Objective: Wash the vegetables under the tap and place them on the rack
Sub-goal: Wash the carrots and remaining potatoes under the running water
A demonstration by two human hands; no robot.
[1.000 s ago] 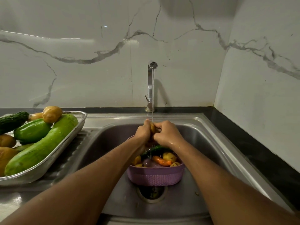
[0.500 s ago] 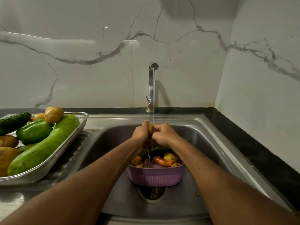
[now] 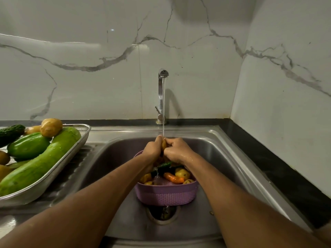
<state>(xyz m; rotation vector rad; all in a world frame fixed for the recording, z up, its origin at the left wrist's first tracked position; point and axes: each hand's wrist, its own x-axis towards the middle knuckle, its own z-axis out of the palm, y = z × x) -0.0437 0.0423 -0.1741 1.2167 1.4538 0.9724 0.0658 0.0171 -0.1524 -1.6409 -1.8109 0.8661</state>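
Nearest the front edge of the sink (image 3: 223,140), the drain (image 3: 162,214) is being partly covered by a purple basket (image 3: 166,195) that is sitting in the middle of the basin. The basket is being filled by a carrot (image 3: 173,178), small yellow potatoes (image 3: 182,173) and a dark green cucumber (image 3: 163,165), and water is being splashed among them.

Just above the basket's far rim, a small potato (image 3: 163,144) is being gripped between both hands. It is being clasped by the curled fingers of the left hand (image 3: 153,148) on one side and pinched by the curled fingers of the right hand (image 3: 176,149) on the other, so that only a sliver of it is being shown. The thin stream of water (image 3: 163,104) is being caught right where the two hands are meeting.

On the drainboard at the sink's left edge, a metal rack (image 3: 78,140) is being loaded with washed produce: a long pale green marrow (image 3: 41,163) is being laid along its right side, a rounder green one (image 3: 28,145) beside it, a potato (image 3: 51,127) is being rested on top of both at the rack's far end, and a dark cucumber (image 3: 10,132) is being kept at the far left.

At the sink's far edge, against the marble wall (image 3: 89,77), the tap (image 3: 162,93) is being run.
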